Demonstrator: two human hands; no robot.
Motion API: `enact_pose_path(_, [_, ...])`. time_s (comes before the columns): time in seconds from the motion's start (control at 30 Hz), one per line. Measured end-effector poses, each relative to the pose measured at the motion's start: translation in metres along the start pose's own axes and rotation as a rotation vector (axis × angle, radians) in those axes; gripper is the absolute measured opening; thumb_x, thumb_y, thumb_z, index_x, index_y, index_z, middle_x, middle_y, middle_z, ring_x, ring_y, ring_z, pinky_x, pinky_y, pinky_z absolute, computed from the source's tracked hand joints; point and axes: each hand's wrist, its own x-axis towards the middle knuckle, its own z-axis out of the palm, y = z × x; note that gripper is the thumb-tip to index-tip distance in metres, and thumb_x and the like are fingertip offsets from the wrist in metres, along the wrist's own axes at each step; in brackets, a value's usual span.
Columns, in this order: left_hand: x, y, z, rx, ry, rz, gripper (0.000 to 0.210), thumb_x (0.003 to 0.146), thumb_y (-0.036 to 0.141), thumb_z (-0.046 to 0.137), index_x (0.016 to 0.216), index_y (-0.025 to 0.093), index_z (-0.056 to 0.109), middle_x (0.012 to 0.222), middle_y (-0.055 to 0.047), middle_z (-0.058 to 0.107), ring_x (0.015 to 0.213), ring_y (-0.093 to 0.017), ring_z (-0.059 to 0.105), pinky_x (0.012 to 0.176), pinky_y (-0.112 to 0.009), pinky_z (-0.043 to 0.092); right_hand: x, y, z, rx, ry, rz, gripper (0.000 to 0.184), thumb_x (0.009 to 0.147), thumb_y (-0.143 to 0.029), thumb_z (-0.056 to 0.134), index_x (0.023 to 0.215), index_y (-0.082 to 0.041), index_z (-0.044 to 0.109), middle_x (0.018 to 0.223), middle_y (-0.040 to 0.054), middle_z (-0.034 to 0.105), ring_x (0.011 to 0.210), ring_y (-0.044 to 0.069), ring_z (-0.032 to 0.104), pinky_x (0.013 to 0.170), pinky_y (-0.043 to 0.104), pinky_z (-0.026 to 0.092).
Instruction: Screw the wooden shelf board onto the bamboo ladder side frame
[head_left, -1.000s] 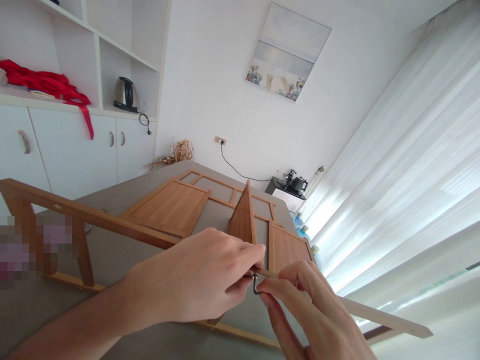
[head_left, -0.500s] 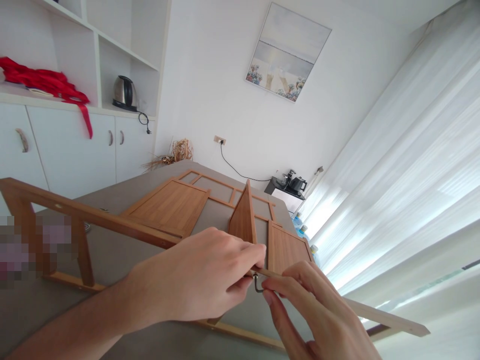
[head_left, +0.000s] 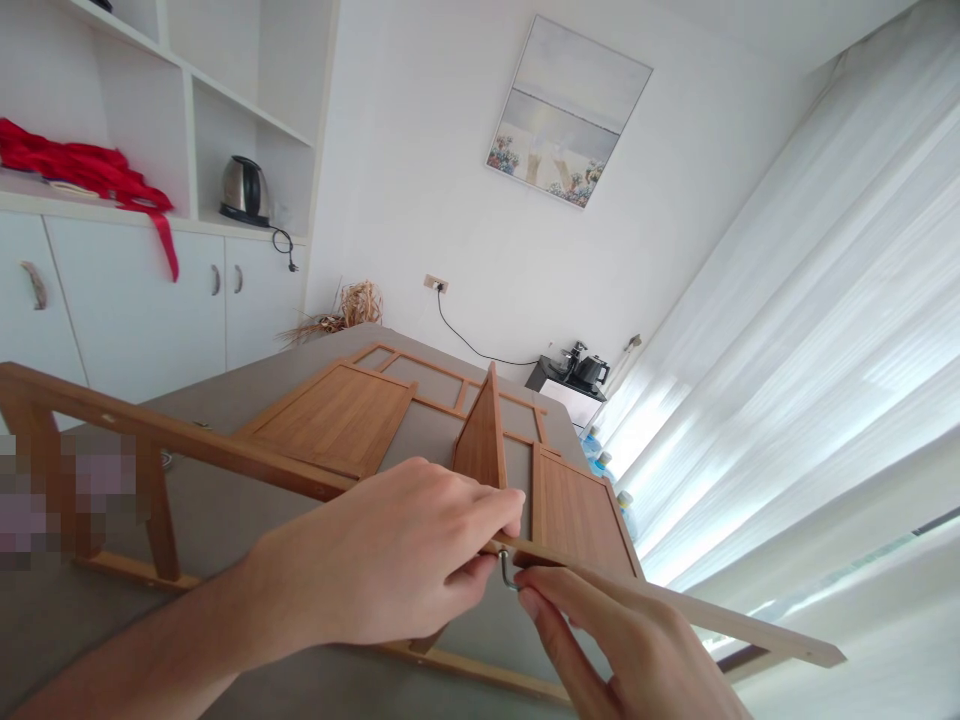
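Note:
A wooden frame (head_left: 247,452) with two long rails and short cross pieces stands on its edge across the table before me. My left hand (head_left: 405,555) is closed around its upper rail near the middle, thumb below and fingers over the top. My right hand (head_left: 607,620) pinches the end of a small bent hex key (head_left: 507,572) between thumb and forefinger. The key's other end meets a screw head at the rail, close to my left fingertips. A wooden panel (head_left: 484,430) stands upright just behind the left hand.
Wooden panels (head_left: 337,415) and an open slatted frame (head_left: 427,378) lie on the grey-covered table (head_left: 247,395). Blue-tinted bottles (head_left: 604,465) stand beyond its right edge by the curtain (head_left: 787,350). A kettle (head_left: 245,190) sits on the left shelf.
The hex key has turned a little, and my right hand has shifted slightly with it, its fingers drawn closer together. My left hand keeps its hold on the rail.

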Motion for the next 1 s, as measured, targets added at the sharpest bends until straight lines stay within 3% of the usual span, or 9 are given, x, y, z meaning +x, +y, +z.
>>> enact_pose_path(0.17, [0.000,0.001,0.000,-0.018,0.002,-0.006,0.025,0.092,0.022,0.057,0.116,0.026,0.060,0.091,-0.001,0.073,0.078,-0.018,0.071,0.071,-0.025,0.048,0.002,0.003,-0.002,0.047,0.034,-0.076,0.021,0.104,-0.024,0.044,0.108,-0.027,0.065,0.092,0.0031,0.073,0.078,0.015,0.072,0.068,0.022,0.056])
enact_pose_path(0.5, [0.000,0.001,0.000,-0.020,0.001,0.000,0.024,0.091,0.022,0.057,0.115,0.025,0.060,0.093,-0.002,0.073,0.079,-0.019,0.071,0.071,-0.026,0.049,0.006,-0.002,-0.012,0.048,-0.054,-0.082,0.016,0.103,-0.018,0.046,0.100,-0.026,0.060,0.087,-0.0008,0.070,0.073,0.013,0.071,0.060,0.019,0.052])
enact_pose_path(0.8, [0.000,0.001,-0.001,-0.017,-0.005,-0.003,0.024,0.092,0.022,0.057,0.116,0.025,0.060,0.093,-0.002,0.073,0.079,-0.019,0.071,0.071,-0.026,0.049,0.005,-0.004,-0.007,0.063,0.109,-0.129,0.017,0.096,-0.011,0.053,0.101,-0.024,0.063,0.085,0.0006,0.059,0.071,0.012,0.063,0.064,0.021,0.051])
enact_pose_path(1.0, [0.000,0.002,0.000,-0.006,0.005,-0.007,0.025,0.092,0.022,0.058,0.117,0.025,0.060,0.094,-0.002,0.073,0.081,-0.020,0.072,0.072,-0.027,0.049,0.010,-0.006,-0.006,0.081,0.119,-0.134,0.020,0.094,-0.007,0.051,0.098,-0.023,0.063,0.085,0.0011,0.056,0.073,0.012,0.060,0.066,0.022,0.051])
